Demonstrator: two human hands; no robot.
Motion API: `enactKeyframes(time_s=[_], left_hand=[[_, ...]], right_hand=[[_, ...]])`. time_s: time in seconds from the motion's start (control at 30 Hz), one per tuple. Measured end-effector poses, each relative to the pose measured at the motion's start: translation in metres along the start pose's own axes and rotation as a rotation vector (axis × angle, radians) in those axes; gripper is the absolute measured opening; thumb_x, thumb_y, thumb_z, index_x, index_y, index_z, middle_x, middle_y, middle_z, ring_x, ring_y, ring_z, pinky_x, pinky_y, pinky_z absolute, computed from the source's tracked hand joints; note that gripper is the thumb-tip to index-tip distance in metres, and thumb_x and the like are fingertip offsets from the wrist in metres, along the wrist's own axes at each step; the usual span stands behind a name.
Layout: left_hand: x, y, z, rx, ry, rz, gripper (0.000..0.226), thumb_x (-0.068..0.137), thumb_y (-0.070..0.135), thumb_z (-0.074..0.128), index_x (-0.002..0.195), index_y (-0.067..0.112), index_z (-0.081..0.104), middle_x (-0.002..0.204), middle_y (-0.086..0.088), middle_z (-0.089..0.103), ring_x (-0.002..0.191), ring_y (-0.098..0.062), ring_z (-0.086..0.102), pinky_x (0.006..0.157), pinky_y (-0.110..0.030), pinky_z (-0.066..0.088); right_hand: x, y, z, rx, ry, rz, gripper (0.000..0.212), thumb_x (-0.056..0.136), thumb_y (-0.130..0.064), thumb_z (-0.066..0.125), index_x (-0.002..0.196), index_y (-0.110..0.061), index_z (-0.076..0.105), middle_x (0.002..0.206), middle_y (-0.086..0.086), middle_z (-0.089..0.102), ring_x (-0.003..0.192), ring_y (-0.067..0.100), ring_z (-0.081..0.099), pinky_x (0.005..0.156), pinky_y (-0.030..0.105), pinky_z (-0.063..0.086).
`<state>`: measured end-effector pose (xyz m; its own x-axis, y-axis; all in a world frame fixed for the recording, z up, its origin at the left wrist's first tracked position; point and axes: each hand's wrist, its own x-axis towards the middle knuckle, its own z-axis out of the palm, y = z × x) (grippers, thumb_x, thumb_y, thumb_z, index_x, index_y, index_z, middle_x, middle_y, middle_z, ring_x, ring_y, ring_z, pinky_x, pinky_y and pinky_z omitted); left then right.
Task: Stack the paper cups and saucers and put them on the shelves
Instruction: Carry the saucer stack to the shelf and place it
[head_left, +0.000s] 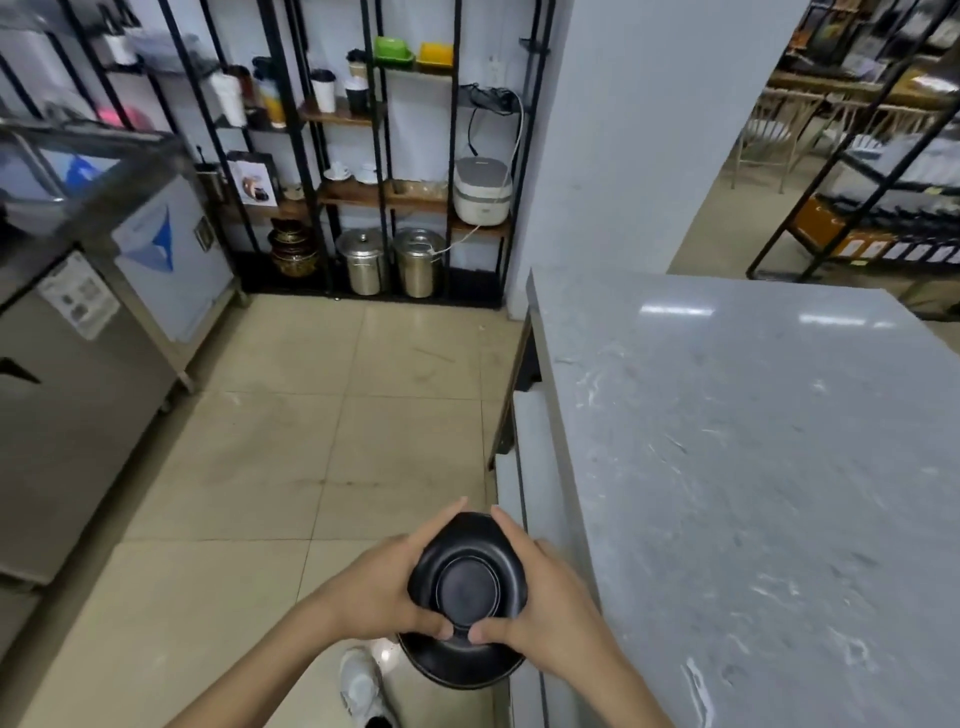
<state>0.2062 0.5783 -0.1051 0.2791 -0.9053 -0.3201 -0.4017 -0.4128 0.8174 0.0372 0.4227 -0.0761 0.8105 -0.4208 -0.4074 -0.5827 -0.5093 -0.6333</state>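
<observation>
Above the tiled floor (270, 415), left hand (382, 592) and right hand (550, 597) closed round black saucers (467, 582) (count unclear), lower rim part hidden.

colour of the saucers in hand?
Black, glossy saucers held between both hands; head view, the only one.

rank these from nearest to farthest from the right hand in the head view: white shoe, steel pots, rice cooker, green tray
1. white shoe, on the floor just below and left of the right hand
2. steel pots, bottom shelf, across the floor
3. rice cooker, one shelf above the pots
4. green tray, top of the shelving
</observation>
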Motion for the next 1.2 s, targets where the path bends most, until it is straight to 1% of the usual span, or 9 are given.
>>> enactKeyframes(time_s=[0.13,0.27,0.4,0.47,0.57,0.7,0.9,1.03,1.2], left_hand=[[0.014,-0.024,-0.053,-0.008,0.069,-0.014,0.131,0.062,0.04,0.091,0.147,0.076,-0.002,0.146,0.019,0.057,0.129,0.001,0.058,0.112,-0.027,0.049],[0.032,-0.046,-0.11,-0.013,0.131,-0.043,0.129,0.066,0.035,0.092,0.154,0.066,0.004,0.146,0.013,0.055,0.129,-0.007,0.058,0.111,-0.033,0.05],[0.047,-0.063,-0.162,-0.011,0.173,-0.04,0.127,0.066,0.032,0.092,0.154,0.065,0.006,0.145,0.015,0.057,0.126,-0.006,0.06,0.1,-0.024,0.055],[0.054,-0.071,-0.187,-0.004,0.192,-0.044,0.127,0.066,0.032,0.092,0.156,0.063,0.008,0.147,0.011,0.057,0.128,-0.01,0.06,0.104,-0.032,0.055],[0.066,-0.082,-0.22,0.014,0.225,-0.043,0.128,0.066,0.031,0.092,0.159,0.057,0.009,0.148,0.005,0.057,0.131,-0.015,0.06,0.11,-0.037,0.051],[0.086,-0.096,-0.254,0.005,0.275,-0.043,0.127,0.066,0.032,0.091,0.157,0.059,0.008,0.146,0.005,0.059,0.128,-0.015,0.061,0.109,-0.036,0.05],[0.137,-0.121,-0.308,-0.005,0.346,-0.062,0.126,0.062,0.034,0.089,0.157,0.059,0.01,0.144,0.003,0.06,0.128,-0.015,0.062,0.109,-0.036,0.05],[0.188,-0.139,-0.364,-0.01,0.386,-0.049,0.125,0.062,0.028,0.091,0.158,0.053,0.016,0.145,0.008,0.061,0.128,-0.011,0.061,0.109,-0.034,0.05],[0.26,-0.147,-0.449,0.0,0.395,-0.061,0.125,0.063,0.026,0.093,0.161,0.046,0.018,0.141,0.005,0.063,0.126,-0.013,0.063,0.109,-0.036,0.051]], right_hand=[[0.061,-0.042,-0.003,-0.058,-0.003,-0.057,0.124,0.052,-0.05,0.088,0.133,-0.08,0.0,0.122,-0.014,0.049,0.116,0.012,0.056,0.096,0.032,0.048],[0.12,-0.086,-0.006,-0.101,-0.004,-0.064,0.124,0.054,-0.05,0.089,0.147,-0.063,0.008,0.13,-0.01,0.05,0.121,0.015,0.055,0.1,0.037,0.049],[0.165,-0.129,-0.011,-0.109,0.0,-0.08,0.125,0.058,-0.044,0.091,0.151,-0.057,0.008,0.139,-0.007,0.048,0.129,0.018,0.051,0.108,0.043,0.046],[0.186,-0.147,-0.012,-0.114,0.004,-0.102,0.124,0.061,-0.041,0.091,0.153,-0.054,0.009,0.137,-0.005,0.05,0.128,0.019,0.052,0.108,0.043,0.047],[0.216,-0.172,-0.015,-0.124,0.021,-0.125,0.122,0.062,-0.038,0.091,0.152,-0.054,0.012,0.138,-0.006,0.049,0.125,0.019,0.054,0.105,0.041,0.048],[0.262,-0.196,-0.023,-0.151,0.013,-0.144,0.122,0.061,-0.036,0.091,0.154,-0.051,0.013,0.141,-0.005,0.051,0.125,0.019,0.055,0.105,0.041,0.049],[0.347,-0.222,-0.035,-0.2,0.014,-0.15,0.123,0.059,-0.036,0.091,0.147,-0.059,0.009,0.136,-0.006,0.055,0.121,0.019,0.059,0.102,0.042,0.05],[0.424,-0.241,-0.052,-0.172,0.014,-0.17,0.121,0.06,-0.03,0.09,0.147,-0.059,0.011,0.133,-0.004,0.055,0.118,0.021,0.061,0.099,0.044,0.053],[0.524,-0.276,-0.09,-0.148,0.029,-0.185,0.119,0.061,-0.028,0.089,0.149,-0.056,0.014,0.141,-0.004,0.051,0.125,0.023,0.058,0.101,0.046,0.051]])
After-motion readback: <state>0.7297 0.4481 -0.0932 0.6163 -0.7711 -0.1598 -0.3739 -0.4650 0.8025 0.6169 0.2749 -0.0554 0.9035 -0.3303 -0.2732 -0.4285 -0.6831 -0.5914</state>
